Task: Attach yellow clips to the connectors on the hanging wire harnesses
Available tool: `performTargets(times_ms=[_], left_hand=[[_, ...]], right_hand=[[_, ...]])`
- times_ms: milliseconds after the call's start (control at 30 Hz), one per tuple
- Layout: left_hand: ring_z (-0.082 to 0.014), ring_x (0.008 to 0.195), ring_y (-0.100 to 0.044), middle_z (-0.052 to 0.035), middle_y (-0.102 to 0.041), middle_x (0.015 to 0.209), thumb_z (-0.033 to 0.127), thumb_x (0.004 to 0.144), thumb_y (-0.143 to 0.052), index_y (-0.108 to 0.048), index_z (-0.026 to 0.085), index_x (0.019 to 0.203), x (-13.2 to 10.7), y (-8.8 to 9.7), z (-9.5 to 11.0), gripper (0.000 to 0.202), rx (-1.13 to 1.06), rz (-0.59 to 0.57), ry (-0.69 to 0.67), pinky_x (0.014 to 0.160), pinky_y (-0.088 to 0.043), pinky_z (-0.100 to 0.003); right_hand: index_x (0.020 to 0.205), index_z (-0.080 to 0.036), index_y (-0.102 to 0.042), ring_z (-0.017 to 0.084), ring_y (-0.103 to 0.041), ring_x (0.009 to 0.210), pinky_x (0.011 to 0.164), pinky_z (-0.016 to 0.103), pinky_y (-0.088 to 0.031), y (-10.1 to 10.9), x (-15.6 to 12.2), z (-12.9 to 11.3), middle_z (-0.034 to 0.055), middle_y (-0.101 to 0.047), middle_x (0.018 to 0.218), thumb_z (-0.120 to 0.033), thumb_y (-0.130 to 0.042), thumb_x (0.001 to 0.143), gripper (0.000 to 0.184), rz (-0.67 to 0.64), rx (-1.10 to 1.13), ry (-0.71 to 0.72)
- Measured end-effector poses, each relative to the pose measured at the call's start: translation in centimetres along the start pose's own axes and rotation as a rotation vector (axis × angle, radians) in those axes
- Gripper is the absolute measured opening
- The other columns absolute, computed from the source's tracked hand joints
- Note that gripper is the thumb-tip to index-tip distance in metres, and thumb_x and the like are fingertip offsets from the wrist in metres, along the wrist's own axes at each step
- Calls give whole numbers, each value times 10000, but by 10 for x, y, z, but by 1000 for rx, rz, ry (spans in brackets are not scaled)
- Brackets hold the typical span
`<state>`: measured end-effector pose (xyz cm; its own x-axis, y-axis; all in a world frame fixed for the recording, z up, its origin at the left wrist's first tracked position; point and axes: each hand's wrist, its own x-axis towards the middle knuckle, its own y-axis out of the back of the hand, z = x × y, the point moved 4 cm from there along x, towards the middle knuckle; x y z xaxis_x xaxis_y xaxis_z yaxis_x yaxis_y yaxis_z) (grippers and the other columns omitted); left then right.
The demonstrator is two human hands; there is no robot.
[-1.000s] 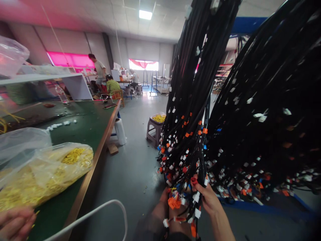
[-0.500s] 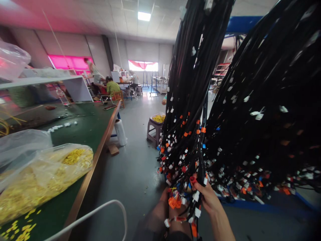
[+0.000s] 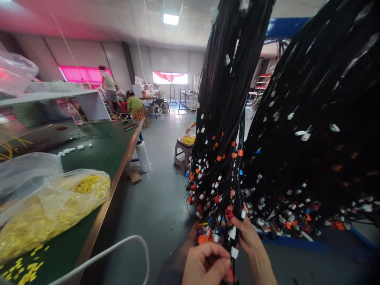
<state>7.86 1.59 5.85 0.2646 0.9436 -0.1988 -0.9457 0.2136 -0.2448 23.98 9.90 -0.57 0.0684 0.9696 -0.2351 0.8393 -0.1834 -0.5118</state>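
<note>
Black wire harnesses (image 3: 234,130) hang in thick bundles in front of me, their lower ends tipped with white, orange and red connectors. My right hand (image 3: 247,235) grips a few strands near the bottom of the nearest bundle, fingers closed around them. My left hand (image 3: 206,265) is at the bottom centre, fingers pinched on the same strands just below an orange connector (image 3: 203,238). A second, larger mass of harnesses (image 3: 320,130) hangs to the right.
A long green workbench (image 3: 97,158) runs along the left, with a clear bag of yellow parts (image 3: 53,206) and loose yellow pieces near its edge. A white curved bar (image 3: 124,247) sits below it. A stool with yellow parts (image 3: 185,144) stands on the floor. People work at the far end.
My left hand left the bench at the lower left and came over to the harness strands at the bottom centre. Loose yellow pieces now lie where it was. My right hand stayed put.
</note>
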Motion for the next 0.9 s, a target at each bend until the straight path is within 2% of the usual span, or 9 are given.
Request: performTargets(times_ms=[133, 333, 533, 700, 900], left_hand=[[-109, 516, -530, -19, -611, 551, 386, 607, -738, -637, 125, 733, 30, -1, -6, 307, -176, 152, 10, 533, -421, -213], [-86, 522, -497, -14, -615, 599, 272, 593, -740, -671, 113, 742, 60, 6, 0, 229, -193, 240, -2, 528, -379, -198], [-136, 653, -573, -68, -666, 719, 266, 502, -804, -695, 97, 755, 82, 2, -3, 323, -317, 207, 14, 646, -429, -241], [-154, 704, -590, -92, -672, 832, 219, 512, -790, -694, 102, 685, 90, -7, -1, 230, -322, 145, -12, 665, -438, -252], [-188, 754, -609, -117, -648, 949, 218, 497, -794, -689, 98, 669, 95, -12, -5, 235, -370, 115, 11, 701, -454, -286]], right_hand=[[806, -186, -657, 141, -525, 534, 504, 257, -422, 3, 2, 3, -16, -605, 616, -275, -867, 431, 439, -27, 2, -4], [792, -193, -648, 129, -530, 521, 501, 244, -427, 6, 4, 7, -21, -606, 598, -276, -862, 458, 404, -77, 25, -19], [768, -171, -669, 111, -515, 515, 495, 233, -436, 10, 7, 9, -4, -608, 611, -290, -855, 484, 360, -81, 68, -11], [782, -171, -679, 106, -525, 507, 481, 216, -437, 13, 9, 12, 1, -626, 610, -286, -851, 498, 351, -66, 97, -39], [738, -171, -674, 101, -524, 514, 486, 210, -436, 12, 9, 12, -3, -617, 604, -297, -861, 474, 348, -75, 76, -38]])
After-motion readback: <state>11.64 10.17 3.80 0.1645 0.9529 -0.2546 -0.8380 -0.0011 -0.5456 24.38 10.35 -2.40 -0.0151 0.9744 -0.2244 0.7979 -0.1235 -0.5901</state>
